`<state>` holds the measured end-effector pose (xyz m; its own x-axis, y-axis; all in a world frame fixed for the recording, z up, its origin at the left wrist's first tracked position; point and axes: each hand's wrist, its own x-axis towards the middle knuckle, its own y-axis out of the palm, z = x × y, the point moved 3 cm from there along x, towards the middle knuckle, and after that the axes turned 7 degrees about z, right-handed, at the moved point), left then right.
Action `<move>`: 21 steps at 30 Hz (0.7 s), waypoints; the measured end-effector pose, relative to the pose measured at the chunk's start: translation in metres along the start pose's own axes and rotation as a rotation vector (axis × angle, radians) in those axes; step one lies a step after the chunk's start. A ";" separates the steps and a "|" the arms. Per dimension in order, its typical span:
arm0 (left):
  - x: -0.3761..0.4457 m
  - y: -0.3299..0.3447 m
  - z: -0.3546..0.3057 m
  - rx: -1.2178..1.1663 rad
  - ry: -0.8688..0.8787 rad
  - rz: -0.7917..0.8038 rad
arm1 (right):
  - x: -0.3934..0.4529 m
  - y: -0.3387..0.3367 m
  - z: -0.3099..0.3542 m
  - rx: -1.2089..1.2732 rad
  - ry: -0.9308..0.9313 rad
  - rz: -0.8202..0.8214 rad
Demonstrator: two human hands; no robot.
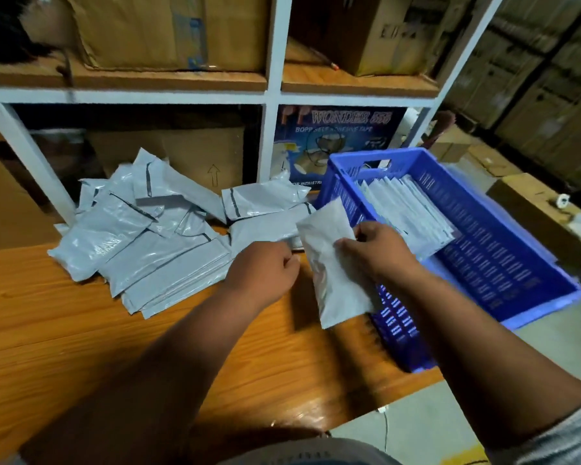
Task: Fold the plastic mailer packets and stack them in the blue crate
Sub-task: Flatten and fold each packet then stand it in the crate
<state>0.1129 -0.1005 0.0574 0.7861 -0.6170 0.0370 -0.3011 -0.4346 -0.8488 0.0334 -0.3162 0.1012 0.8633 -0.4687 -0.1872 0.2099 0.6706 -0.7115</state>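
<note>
A folded grey plastic mailer packet (pixel 332 263) hangs upright over the table's right part, just left of the blue crate (pixel 503 263). My right hand (pixel 379 250) grips it at its right edge. My left hand (pixel 265 273) is beside the packet's left edge with fingers curled; I cannot tell whether it touches the packet. A loose pile of unfolded grey mailers (pixel 141 236) lies on the wooden table (pixel 81 330) at the back left. Inside the crate a row of folded packets (pixel 406 209) leans against the far left corner.
A white-framed shelf (pixel 275 95) with cardboard boxes stands right behind the table. A blue tape carton (pixel 342 135) sits behind the crate. More cardboard boxes (pixel 534 209) stand on the floor at the right. The crate overhangs the table's right edge.
</note>
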 end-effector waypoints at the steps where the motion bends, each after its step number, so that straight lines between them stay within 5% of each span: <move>1: 0.011 -0.003 -0.014 -0.004 -0.011 -0.008 | 0.007 -0.019 0.003 0.003 -0.029 -0.028; 11: 0.092 0.002 -0.104 0.066 -0.118 0.003 | 0.099 -0.180 -0.031 -0.281 -0.167 -0.258; 21: 0.099 0.030 -0.102 0.196 -0.345 0.058 | 0.177 -0.082 -0.063 -0.477 -0.265 0.069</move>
<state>0.1268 -0.2414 0.0892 0.9162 -0.3653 -0.1649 -0.2678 -0.2519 -0.9300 0.1400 -0.4906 0.0842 0.9667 -0.2304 -0.1109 -0.0295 0.3303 -0.9434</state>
